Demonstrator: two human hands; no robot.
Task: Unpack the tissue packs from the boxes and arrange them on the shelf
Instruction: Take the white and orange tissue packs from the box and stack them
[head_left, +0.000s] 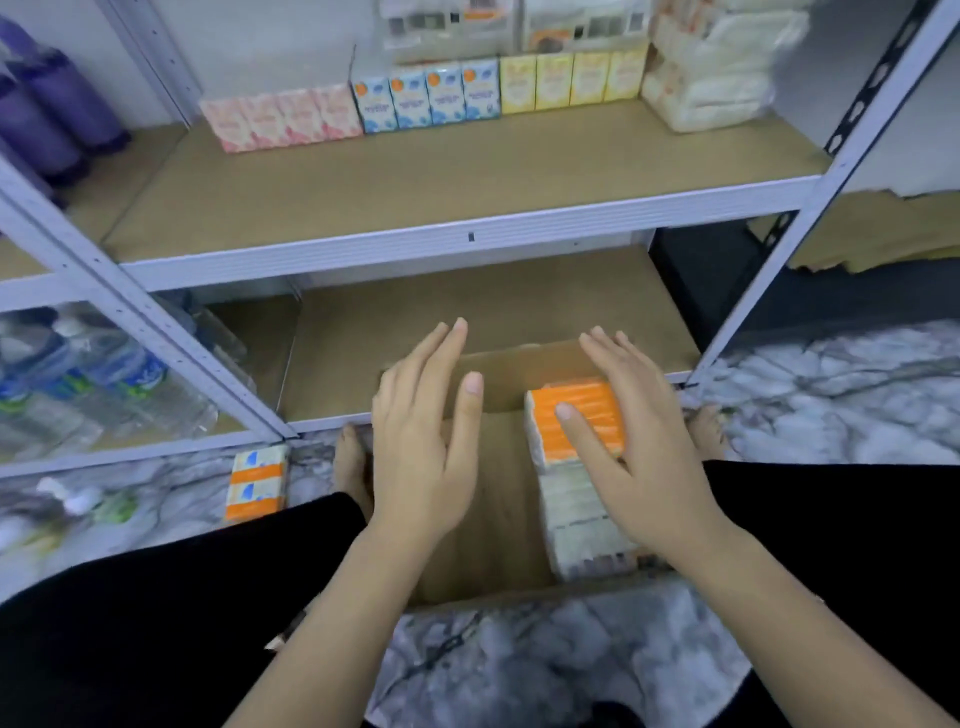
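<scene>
Box: I am looking down into the open box (483, 519) sitting on the floor between my knees, just near of the lower shelf (467, 322).
Packs: the remaining packs (576, 467) are stacked along the box's right side, the top one showing an orange face; the left side is looking bare.
Right hand: my right hand (644, 457) is lying flat over the orange pack, fingers straight and spread, thumb touching its top, not yet curling round it.
Left hand: my left hand (423, 431) is hovering open over the bare left side, holding nothing.
Shelf: rows of pink, blue and yellow packs (426, 98) are already standing at the far edge of the upper shelf (415, 176).
Floor: two orange packs (257, 483) are lying to the left, beside the frame.
Handling: I am judging the packs light, soft and film-wrapped, so slippery and squashable.
Hold: I am planning to take the top pack by its two long sides, squeezing gently.
</scene>
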